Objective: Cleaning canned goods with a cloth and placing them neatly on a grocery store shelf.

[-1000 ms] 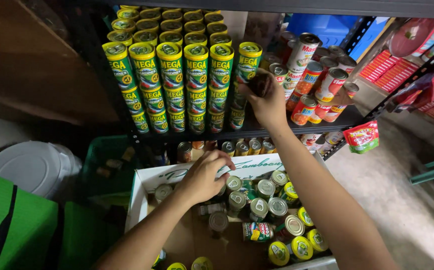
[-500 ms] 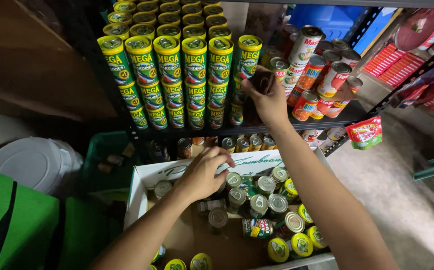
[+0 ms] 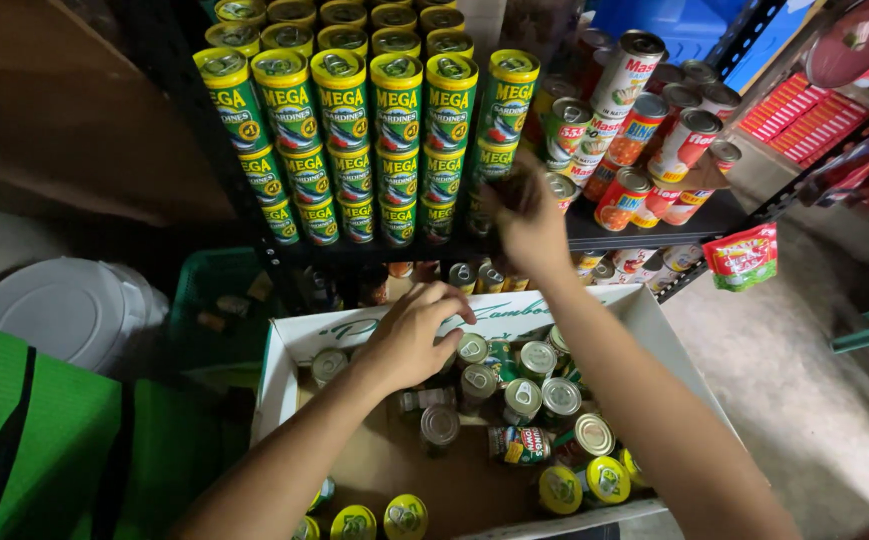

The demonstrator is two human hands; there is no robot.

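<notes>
My right hand (image 3: 526,215) is raised to the black shelf (image 3: 644,225), blurred, with its fingers against the lower cans of the rightmost column of green-and-yellow cans (image 3: 394,120); I see nothing held in it. My left hand (image 3: 412,338) reaches palm down into the white cardboard box (image 3: 289,345), its fingers curled over a silver-topped can (image 3: 471,348) among several loose cans near the box's back wall. More cans (image 3: 544,400) lie on their sides and ends inside the box.
Red-and-white cans (image 3: 644,130) are piled at the right of the shelf. A lower shelf holds more cans (image 3: 474,275). A white lidded bucket (image 3: 69,310), a green crate (image 3: 214,310) and a green bag (image 3: 34,440) are on the left. A red packet (image 3: 742,257) hangs at the right.
My right hand has dropped from the upper cans of the rightmost column to its base. My left hand stayed on the cans in the box, shifting only slightly.
</notes>
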